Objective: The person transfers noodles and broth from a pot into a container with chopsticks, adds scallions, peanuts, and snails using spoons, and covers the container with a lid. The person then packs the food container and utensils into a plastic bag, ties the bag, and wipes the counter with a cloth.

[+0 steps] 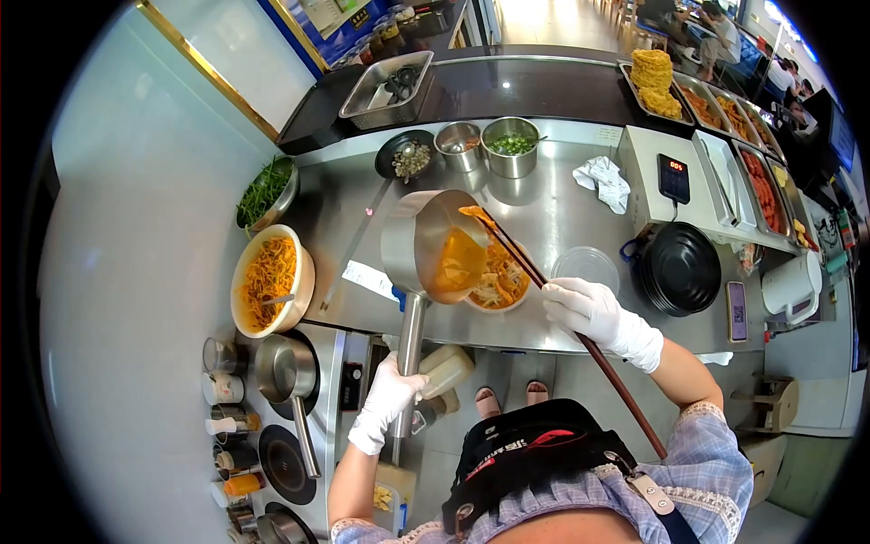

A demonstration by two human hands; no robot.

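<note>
My left hand [388, 399], in a white glove, is wrapped round the long handle of a steel saucepan [403, 240]. The pan is tilted over a bowl of noodles [503, 276], with orange broth [460, 263] gathered at its lower side. Long dark chopsticks [521, 258] are in my gloved right hand [598, 319]. Their tips reach the pan's rim, where an orange piece of food [476, 213] lies against them. The pan hides part of the bowl. A clear round plastic lid or container [586, 270] lies on the counter near my right hand.
A tub of shredded orange food [304, 272] and a bowl of greens [285, 199] stand left. Steel pots [510, 163] line the back. Right are stacked black bowls [680, 267], a crumpled cloth [603, 184] and a phone [737, 311]. Another saucepan [285, 363] sits lower left.
</note>
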